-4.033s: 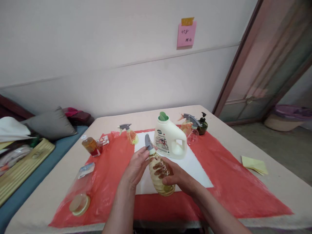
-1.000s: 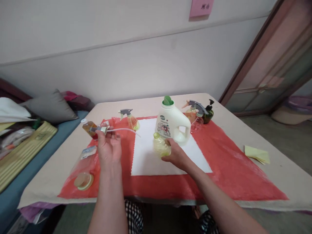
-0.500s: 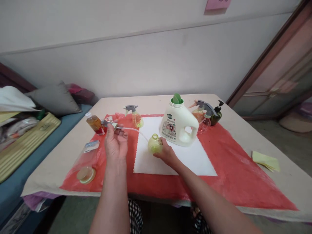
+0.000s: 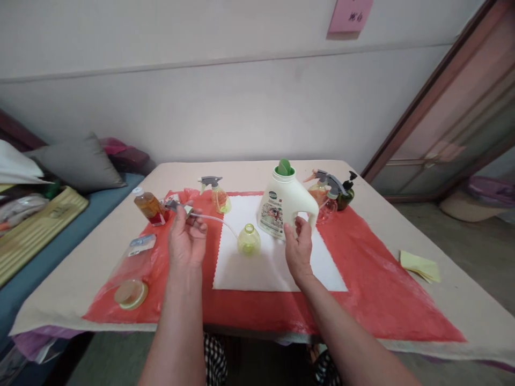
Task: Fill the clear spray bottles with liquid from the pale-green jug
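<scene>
Left hand (image 4: 185, 241) gripping spray head (image 4: 177, 207), tube dangling clear of open bottle (image 4: 248, 239); right hand (image 4: 298, 247) fingers closing round detergent jug (image 4: 286, 208) handle.

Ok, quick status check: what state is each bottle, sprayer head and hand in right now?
yellow bottle: upright on the white sheet, neck open, no sprayer.
sprayer head: off the bottle, held, tube trailing right.
left hand: closed on the sprayer head.
right hand: at the jug's handle, grip unclear.
detergent jug: upright, green cap flipped open.
amber bottle: upright, capped.
small spray bottle: upright, sprayer fitted.
</scene>
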Action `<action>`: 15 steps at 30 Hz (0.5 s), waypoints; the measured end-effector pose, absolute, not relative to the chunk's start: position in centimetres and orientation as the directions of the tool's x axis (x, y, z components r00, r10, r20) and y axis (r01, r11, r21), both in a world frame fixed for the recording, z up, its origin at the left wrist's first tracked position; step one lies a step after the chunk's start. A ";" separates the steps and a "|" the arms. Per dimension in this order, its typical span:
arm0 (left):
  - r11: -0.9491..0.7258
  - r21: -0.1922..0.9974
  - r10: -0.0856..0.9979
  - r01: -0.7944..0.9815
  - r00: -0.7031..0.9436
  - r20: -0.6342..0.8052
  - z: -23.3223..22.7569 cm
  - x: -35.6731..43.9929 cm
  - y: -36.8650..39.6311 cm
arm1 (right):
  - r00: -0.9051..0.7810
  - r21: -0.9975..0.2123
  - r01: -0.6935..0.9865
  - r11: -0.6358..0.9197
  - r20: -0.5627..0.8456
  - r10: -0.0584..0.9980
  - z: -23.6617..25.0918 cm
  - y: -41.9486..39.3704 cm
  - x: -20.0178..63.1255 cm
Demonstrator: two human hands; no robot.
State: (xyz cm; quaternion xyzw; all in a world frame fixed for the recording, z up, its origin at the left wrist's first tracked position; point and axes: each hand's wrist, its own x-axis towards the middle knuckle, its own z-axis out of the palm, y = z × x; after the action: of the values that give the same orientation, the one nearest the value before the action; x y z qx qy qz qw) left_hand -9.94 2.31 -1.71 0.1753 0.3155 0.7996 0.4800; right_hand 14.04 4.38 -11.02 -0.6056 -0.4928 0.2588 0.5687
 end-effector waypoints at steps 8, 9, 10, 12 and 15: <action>-0.289 0.681 0.903 -0.673 -0.427 -0.038 -1.7 -9.7 2.0 | 0.369 -0.976 0.188 0.113 0.176 0.913 -9.7 9.5 15.3; -0.276 0.689 0.906 -0.670 -0.421 -0.047 -1.7 -9.7 1.9 | 0.367 -0.981 0.156 0.112 0.163 0.916 -9.7 10.1 15.5; -0.261 0.698 0.908 -0.667 -0.415 -0.057 -1.7 -9.7 1.9 | 0.366 -0.986 0.124 0.116 0.154 0.918 -9.8 10.5 15.6; -0.231 0.713 0.911 -0.662 -0.405 -0.081 -1.6 -9.6 1.8 | 0.371 -0.989 0.067 0.134 0.150 0.916 -9.7 11.0 15.8; -0.223 0.721 0.905 -0.656 -0.414 -0.097 -1.3 -9.6 1.7 | 0.379 -0.987 0.031 0.158 0.158 0.912 -8.9 10.4 16.5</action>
State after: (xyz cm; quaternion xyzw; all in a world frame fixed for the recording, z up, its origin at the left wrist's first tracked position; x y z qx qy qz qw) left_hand -9.60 1.71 -1.32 0.1753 0.3554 0.7622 0.5119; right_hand 16.47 10.42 -8.86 -0.5454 -0.4324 0.3517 0.6260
